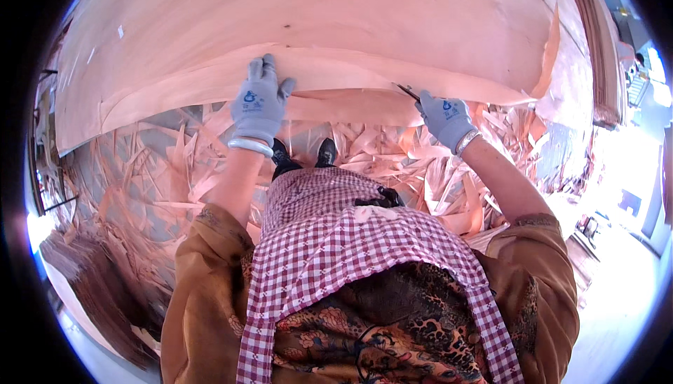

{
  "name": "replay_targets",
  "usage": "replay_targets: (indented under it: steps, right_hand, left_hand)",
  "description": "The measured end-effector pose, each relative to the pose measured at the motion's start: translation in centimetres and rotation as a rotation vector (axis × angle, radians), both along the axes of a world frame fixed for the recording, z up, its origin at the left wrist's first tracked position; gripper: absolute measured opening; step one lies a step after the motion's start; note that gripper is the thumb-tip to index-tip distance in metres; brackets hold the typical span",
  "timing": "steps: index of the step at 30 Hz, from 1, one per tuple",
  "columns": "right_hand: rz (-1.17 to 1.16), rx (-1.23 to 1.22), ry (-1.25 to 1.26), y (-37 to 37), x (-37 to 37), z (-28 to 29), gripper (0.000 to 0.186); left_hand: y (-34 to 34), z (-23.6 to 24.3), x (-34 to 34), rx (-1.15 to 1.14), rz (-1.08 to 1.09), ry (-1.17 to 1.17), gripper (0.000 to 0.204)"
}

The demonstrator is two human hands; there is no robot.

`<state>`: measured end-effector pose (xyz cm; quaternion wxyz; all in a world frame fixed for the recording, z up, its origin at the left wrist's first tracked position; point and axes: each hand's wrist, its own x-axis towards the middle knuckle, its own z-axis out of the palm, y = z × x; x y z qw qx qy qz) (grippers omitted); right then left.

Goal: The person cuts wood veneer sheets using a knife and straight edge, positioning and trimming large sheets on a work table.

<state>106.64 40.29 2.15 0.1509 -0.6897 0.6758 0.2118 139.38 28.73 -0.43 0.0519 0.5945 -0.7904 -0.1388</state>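
A large pinkish wood veneer sheet (392, 23) lies in front of me, its near edge curving across the view. My left hand (258, 107), in a pale blue-grey work glove, rests flat on a veneer strip (336, 65) along that edge, fingers stretched forward and thumb apart. My right hand (446, 119), gloved alike, is closed around a slim dark knife (406, 91). Its tip points left and touches or nearly touches the veneer near the edge. Below the blade, a loose-looking veneer flap (357, 107) hangs between my hands. The knife's handle is mostly hidden in my fingers.
Veneer scraps (449, 180) cover the floor around my shoes (327, 151). A stack of veneer sheets (91, 286) is at the lower left, and another tall stack (596, 47) stands at the right. A curled veneer piece (549, 54) rises at the sheet's right end.
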Motion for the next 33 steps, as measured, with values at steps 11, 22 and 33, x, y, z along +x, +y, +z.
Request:
replay_targets:
  steps: [11, 22, 33]
  right_hand:
    - [0.055, -0.238, -0.138, 7.3, -7.0, 3.3, 0.02]
    - [-0.187, -0.34, -0.239, -3.4, -4.9, 3.6, 0.019]
    - [-0.157, -0.938, 0.005, -17.1, -18.0, 15.7, 0.031]
  left_hand:
    - [0.3, -0.5, 0.3, -0.065, -0.015, 0.023, 0.057]
    - [0.7, -0.5, 0.0, -0.114, 0.0, -0.027, 0.061]
    - [0.6, -0.4, 0.1, -0.102, 0.013, 0.03, 0.052]
